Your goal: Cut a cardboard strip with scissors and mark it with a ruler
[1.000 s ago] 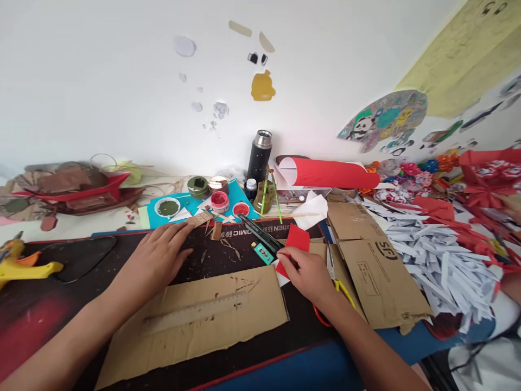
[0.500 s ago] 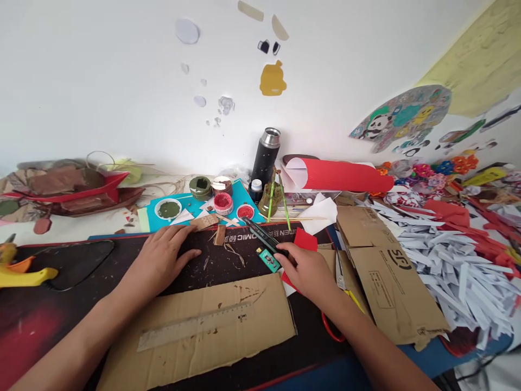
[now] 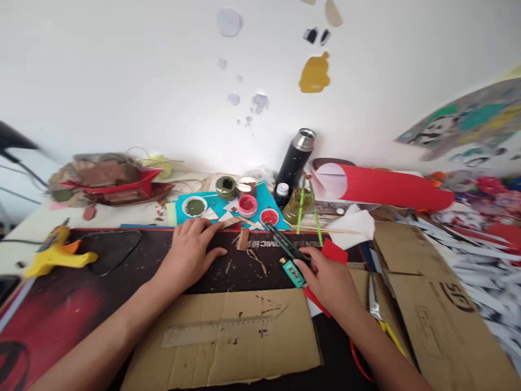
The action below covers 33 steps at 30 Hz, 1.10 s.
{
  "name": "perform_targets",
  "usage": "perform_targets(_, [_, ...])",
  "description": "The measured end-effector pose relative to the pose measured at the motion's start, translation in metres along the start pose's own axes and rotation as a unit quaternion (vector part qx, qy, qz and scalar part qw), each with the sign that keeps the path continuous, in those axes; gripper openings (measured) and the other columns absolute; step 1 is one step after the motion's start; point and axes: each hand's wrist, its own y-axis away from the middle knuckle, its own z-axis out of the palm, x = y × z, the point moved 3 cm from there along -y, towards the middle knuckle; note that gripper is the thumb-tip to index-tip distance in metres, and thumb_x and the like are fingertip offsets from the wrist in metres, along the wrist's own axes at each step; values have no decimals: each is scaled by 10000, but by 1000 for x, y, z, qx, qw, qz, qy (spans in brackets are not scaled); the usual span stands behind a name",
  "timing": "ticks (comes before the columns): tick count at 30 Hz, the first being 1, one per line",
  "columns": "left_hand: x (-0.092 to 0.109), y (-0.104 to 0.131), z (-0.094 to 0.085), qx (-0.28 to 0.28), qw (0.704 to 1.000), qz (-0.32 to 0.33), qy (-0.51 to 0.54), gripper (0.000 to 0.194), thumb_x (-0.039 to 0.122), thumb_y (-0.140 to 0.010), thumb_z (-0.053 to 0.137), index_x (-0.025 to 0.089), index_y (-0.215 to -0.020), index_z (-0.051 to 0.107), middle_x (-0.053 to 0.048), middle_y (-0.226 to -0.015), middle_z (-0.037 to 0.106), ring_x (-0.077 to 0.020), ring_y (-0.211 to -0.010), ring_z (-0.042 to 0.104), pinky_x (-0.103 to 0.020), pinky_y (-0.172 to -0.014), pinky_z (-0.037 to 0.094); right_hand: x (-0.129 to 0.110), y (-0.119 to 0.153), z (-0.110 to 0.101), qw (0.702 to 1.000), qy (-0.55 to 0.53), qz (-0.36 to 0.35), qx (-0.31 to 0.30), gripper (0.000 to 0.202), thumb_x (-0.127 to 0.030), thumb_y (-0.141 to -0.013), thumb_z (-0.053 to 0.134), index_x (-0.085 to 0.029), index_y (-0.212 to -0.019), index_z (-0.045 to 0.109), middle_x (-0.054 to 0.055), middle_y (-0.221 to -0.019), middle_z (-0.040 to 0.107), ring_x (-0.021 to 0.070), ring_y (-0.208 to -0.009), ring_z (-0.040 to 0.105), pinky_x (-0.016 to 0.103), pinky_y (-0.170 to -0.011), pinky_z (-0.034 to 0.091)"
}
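Observation:
My left hand (image 3: 191, 255) rests palm down at the back of the dark mat, fingers stretched and thumb apart. Its fingertips are beside a small brown strip (image 3: 228, 223); whether they touch it I cannot tell. A second small brown piece (image 3: 243, 239) lies just right of the thumb. My right hand (image 3: 330, 278) has its fingers closed around the rear end of a black utility knife (image 3: 284, 240), which points up and left. Next to the knife is a teal lighter (image 3: 293, 272). In front of the hands, a clear ruler (image 3: 215, 331) lies on a cardboard sheet (image 3: 280, 355).
Paint pots (image 3: 247, 206) stand on blue card at the back, near a black thermos (image 3: 296, 157). A yellow glue gun (image 3: 63, 254) lies left. Scissors (image 3: 376, 312) lie under my right forearm, beside folded cardboard (image 3: 431, 288) and white paper strips (image 3: 488, 293).
The view has turned left, so everything sits further right and more of the left side shows. Both hands keep nearly the same places on the mat, and the knife stays beside the lighter.

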Motion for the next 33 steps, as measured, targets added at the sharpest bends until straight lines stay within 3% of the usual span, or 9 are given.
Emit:
perform_targets(7, [7, 0, -5, -21, 999, -27, -14, 469, 369, -945, 847, 243, -1368, 688, -110, -1240, 662, -337, -1157, 597, -489, -1008, 497, 12, 2, 7, 998, -50, -19, 42, 773, -860, -1040, 342, -246, -1152, 798, -21, -578, 653, 223, -446, 657, 310, -478, 382])
perform_targets(11, [8, 0, -7, -17, 1000, -17, -9, 442, 354, -932, 867, 235, -1318, 688, -105, -1221, 663, -330, -1144, 594, -490, -1010, 501, 8, 4, 6, 997, -65, -13, 51, 846, -922, -1002, 323, -242, -1116, 815, -31, -553, 618, 202, -401, 622, 308, -456, 389])
perform_targets(20, [3, 2, -6, 28, 999, 25, 38, 180, 287, -1031, 696, 227, -1201, 690, -101, -1124, 668, -321, -1065, 594, -487, -953, 537, -1, 6, -3, 990, -134, -3, 51, 618, -742, -1073, 480, -247, -1044, 849, -18, -552, 669, 165, -386, 560, 289, -464, 418])
perform_targets(25, [3, 5, -7, 82, 994, 67, 5, 130, 302, -1061, 644, 241, -1168, 686, -85, -1040, 679, -306, -951, 614, -443, -832, 540, 3, 5, -2, 983, -176, 12, 42, 491, -647, -1074, 552, -253, -1012, 839, -24, -548, 681, 160, -389, 539, 275, -428, 411])
perform_targets(29, [6, 5, -11, 118, 988, 101, -6, 96, 225, -1058, 655, 241, -1153, 646, -72, -1007, 688, -288, -898, 617, -428, -803, 533, 4, 3, -1, 981, -192, 7, 40, 397, -567, -1075, 598, -256, -990, 829, -23, -588, 723, 165, -433, 617, 263, -440, 443])
perform_targets(33, [5, 7, -14, 152, 981, 118, 4, 144, 151, -1024, 682, 269, -1098, 645, -41, -973, 711, -258, -851, 640, -399, -773, 525, 8, 6, 4, 974, -221, 4, 54, 348, -521, -1087, 619, -270, -965, 827, 4, -764, 830, 175, -571, 751, 242, -536, 548])
